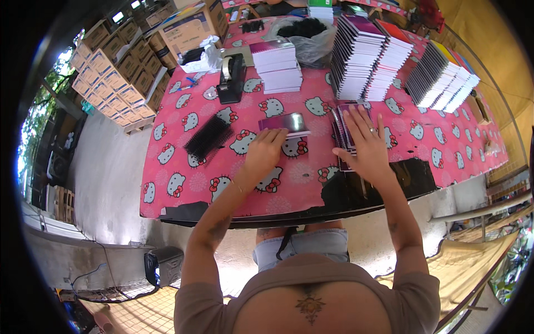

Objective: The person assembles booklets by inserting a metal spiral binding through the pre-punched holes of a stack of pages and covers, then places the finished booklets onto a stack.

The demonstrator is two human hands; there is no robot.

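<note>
My left hand (265,149) rests with curled fingers on the near edge of a small purple-covered notebook (285,123) lying on the pink cartoon-cat tablecloth (311,172). My right hand (362,140) lies flat, fingers spread, on a short pile of similar notebooks (340,127) just to the right. A bundle of black plastic binding combs (208,137) lies to the left of my left hand.
A black tape dispenser (231,79) stands at the back left. Tall stacks of notebooks (361,55) (442,80) (277,65) line the far side, with a bag of black items (307,34). Cardboard boxes (119,72) are stacked beyond the table's left end.
</note>
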